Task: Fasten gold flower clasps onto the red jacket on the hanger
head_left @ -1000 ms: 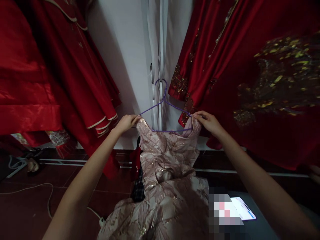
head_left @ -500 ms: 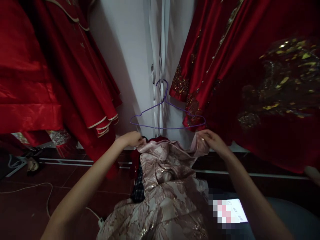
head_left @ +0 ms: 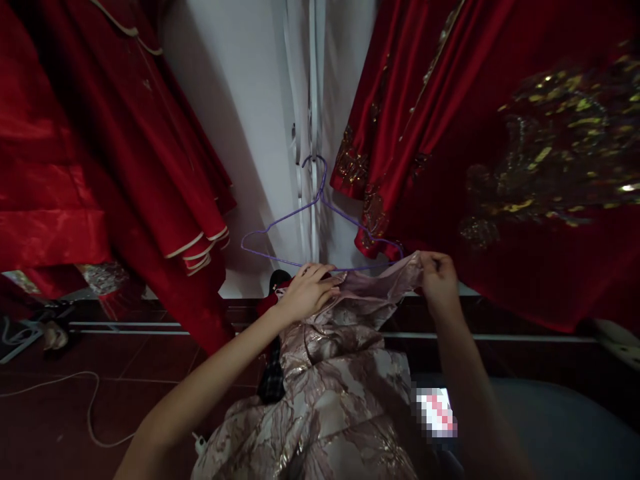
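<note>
A pale pink dress (head_left: 345,387) with a metallic gold pattern hangs in front of me from both hands. My left hand (head_left: 307,293) is closed on the top edge of its neckline, fingers laid over the cloth near the middle. My right hand (head_left: 440,280) pinches the right shoulder of the dress and stretches it outward. Just above is a purple wire hanger (head_left: 287,217), its hook up at a white strap. The hanger's right end meets the raised right shoulder; whether it is inside the cloth I cannot tell.
Red garments (head_left: 175,167) hang at left, and a red garment with gold sequins (head_left: 540,173) hangs at right. White rails (head_left: 150,327) run low along the floor. A lit phone screen (head_left: 435,410) and a pale cable (head_left: 93,407) lie lower down.
My left hand has moved right, from the dress's left shoulder to mid-neckline. My right hand has drawn the right shoulder outward and up to the hanger's right end. The hanger has tilted slightly.
</note>
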Demonstrator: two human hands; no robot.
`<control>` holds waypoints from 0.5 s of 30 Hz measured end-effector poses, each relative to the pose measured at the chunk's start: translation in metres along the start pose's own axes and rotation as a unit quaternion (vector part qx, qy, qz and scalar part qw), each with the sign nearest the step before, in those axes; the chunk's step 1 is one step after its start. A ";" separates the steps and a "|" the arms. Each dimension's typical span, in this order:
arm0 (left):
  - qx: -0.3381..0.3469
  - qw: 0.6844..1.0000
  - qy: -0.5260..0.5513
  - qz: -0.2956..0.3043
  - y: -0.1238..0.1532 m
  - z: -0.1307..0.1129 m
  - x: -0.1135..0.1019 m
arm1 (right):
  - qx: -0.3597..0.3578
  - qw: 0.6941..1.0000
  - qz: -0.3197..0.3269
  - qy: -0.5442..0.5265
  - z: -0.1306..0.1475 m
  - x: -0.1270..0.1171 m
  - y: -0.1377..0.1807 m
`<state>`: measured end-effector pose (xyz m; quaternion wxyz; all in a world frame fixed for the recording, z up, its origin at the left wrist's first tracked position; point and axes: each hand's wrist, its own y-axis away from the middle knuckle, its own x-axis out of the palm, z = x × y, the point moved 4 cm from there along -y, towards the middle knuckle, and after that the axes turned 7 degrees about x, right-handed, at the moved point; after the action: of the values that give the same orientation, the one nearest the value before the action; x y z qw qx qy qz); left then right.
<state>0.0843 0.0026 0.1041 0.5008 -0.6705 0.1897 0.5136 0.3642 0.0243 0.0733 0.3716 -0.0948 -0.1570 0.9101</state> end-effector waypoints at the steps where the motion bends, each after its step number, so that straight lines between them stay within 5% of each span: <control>1: 0.001 1.000 -0.008 -0.001 0.004 -0.004 -0.006 | 0.015 0.999 -0.027 -0.008 -0.003 -0.003 -0.002; 7: -0.002 1.000 -0.030 0.003 0.015 -0.009 -0.023 | 0.043 0.996 -0.066 -0.047 -0.004 -0.001 -0.012; 12: -0.002 0.999 -0.045 0.010 0.015 -0.008 -0.019 | -0.029 1.000 -0.008 -0.002 0.017 0.011 -0.013; 15: -0.004 0.998 -0.056 0.009 0.013 -0.009 -0.018 | -0.046 0.998 -0.027 0.035 0.020 0.007 -0.013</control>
<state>0.0714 -0.0158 0.1132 0.5029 -0.6411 0.1653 0.5557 0.3615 0.0337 0.0959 0.3965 -0.1392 -0.1881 0.8877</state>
